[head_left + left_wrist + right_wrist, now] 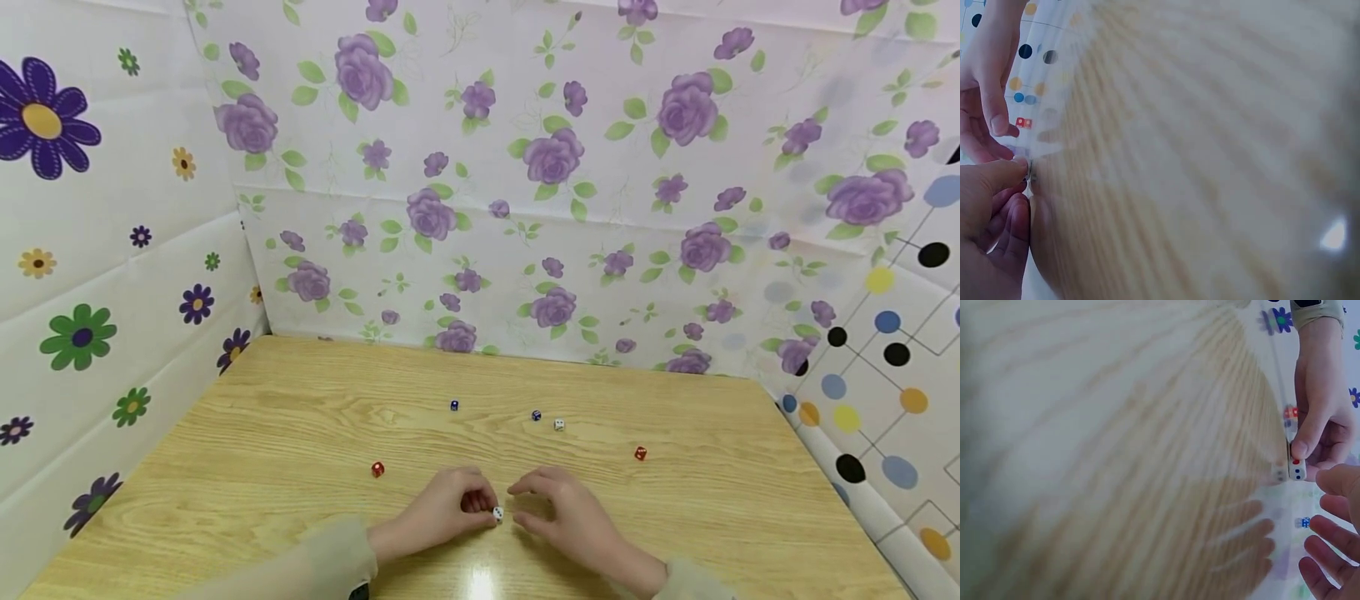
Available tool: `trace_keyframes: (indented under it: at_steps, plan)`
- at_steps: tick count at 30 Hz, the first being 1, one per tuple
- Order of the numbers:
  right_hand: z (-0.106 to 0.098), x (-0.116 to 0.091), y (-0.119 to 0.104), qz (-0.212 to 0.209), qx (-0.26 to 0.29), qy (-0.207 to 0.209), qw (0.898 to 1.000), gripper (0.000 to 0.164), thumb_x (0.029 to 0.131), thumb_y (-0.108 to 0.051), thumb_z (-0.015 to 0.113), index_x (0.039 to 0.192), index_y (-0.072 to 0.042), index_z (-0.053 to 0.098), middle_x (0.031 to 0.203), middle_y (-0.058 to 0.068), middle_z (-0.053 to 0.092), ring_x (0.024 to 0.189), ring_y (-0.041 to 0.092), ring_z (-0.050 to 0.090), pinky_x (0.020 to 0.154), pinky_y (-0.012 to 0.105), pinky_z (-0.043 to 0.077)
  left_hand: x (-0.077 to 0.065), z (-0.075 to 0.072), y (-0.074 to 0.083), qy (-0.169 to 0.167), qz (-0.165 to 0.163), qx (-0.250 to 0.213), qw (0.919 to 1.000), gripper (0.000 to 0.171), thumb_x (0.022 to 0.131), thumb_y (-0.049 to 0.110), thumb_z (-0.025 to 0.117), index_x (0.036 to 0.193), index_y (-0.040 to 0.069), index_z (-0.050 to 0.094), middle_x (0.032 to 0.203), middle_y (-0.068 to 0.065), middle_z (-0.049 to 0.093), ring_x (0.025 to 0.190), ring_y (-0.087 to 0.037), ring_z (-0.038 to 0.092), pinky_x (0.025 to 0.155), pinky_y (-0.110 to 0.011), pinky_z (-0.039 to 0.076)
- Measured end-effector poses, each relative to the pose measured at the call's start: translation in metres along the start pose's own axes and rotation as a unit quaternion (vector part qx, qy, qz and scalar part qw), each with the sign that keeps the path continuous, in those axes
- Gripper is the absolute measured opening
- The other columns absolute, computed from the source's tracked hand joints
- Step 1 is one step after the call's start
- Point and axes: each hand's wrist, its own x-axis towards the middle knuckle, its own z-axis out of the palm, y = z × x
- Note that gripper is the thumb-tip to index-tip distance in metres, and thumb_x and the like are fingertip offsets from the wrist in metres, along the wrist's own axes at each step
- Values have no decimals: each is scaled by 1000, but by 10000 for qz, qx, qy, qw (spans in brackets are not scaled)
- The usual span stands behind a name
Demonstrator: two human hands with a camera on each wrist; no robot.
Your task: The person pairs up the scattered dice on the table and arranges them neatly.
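Between the thumb and fingers of my left hand (446,504) is a white die (498,514), held low at the wooden tabletop. In the right wrist view the same white die (1297,470) shows dots on two faces, with the left thumb against it. My right hand (566,512) hovers just to the right of the die, fingers spread and bent a little, holding nothing. The left wrist view shows mostly tabletop; there the die is largely covered by the left fingers (1007,175).
Farther back on the table (315,400) lie a red die (378,469), a blue die (454,406), a second blue die (536,415) beside a white one (558,425), and another red die (641,453) at right. Patterned sheets (480,167) border the back and sides.
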Motion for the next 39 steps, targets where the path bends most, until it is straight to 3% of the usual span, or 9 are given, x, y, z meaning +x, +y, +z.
trace_keyframes:
  at_steps: [15,29,39]
  plan:
    - [13,-6,-4,181,663,-264,9973,11,87,-26,76,96,-25,70,96,-14,64,93,3,61,82,23,52,-11,7,4,57,-132,-167,9998,9,83,14,80,87,14,72,83,4,64,72,7,53,66,-14,50]
    - [18,-6,-7,73,522,-244,9983,11,85,-31,77,90,-32,68,92,-19,61,92,1,53,82,23,48,-11,5,3,-33,-40,-108,9999,11,81,11,80,87,14,72,84,5,64,72,6,54,67,-15,50]
    - [15,-3,-10,272,571,-438,9970,11,84,-33,78,88,-34,68,90,-20,61,90,2,51,80,22,45,-12,5,3,-87,23,-21,10000,13,80,11,82,86,16,71,83,6,62,72,5,53,66,-15,49]
